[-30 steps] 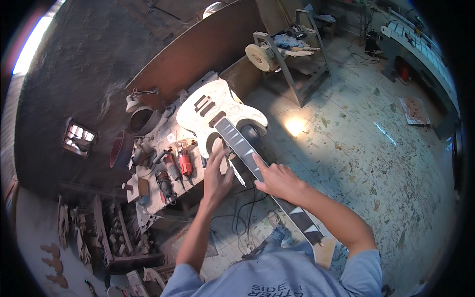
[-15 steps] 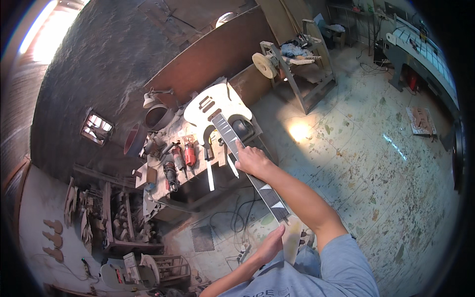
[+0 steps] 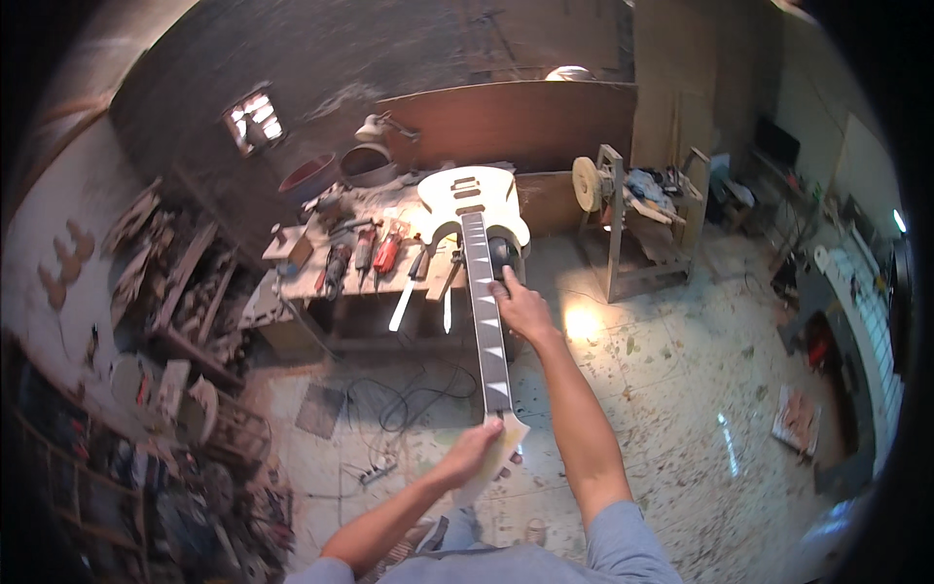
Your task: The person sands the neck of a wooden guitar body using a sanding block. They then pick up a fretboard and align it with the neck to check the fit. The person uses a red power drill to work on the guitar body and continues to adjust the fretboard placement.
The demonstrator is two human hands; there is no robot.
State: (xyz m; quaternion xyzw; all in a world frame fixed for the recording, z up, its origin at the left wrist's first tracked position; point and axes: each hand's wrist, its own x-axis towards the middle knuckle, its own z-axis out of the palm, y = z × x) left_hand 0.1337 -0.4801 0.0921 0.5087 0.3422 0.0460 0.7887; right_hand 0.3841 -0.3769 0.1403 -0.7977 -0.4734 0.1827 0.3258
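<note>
An unfinished electric guitar (image 3: 474,200) with a pale, unpainted body lies on the workbench (image 3: 321,273), body at the far end of the bench, its neck (image 3: 484,321) running back toward the person over the bench edge and above the floor. The dark fretboard carries pale triangular inlays. The right hand (image 3: 522,307) is wrapped around the neck just below the body, fingers curled under it and thumb on top, in a firm grasp. The left hand (image 3: 474,450) closes on the pale headstock (image 3: 499,450) at the near end, fingers folded around its left edge. On the workbench, left of the guitar body, lie several power tools, two of them red (image 3: 387,251), with long pale blades or files (image 3: 404,307) hanging over the front edge. A round bowl (image 3: 368,164) and a desk lamp (image 3: 375,127) stand at the back of the bench. Cables (image 3: 404,404) trail across the dusty floor beneath the neck. To the right stands a wooden frame with a round buffing wheel (image 3: 585,183).
</note>
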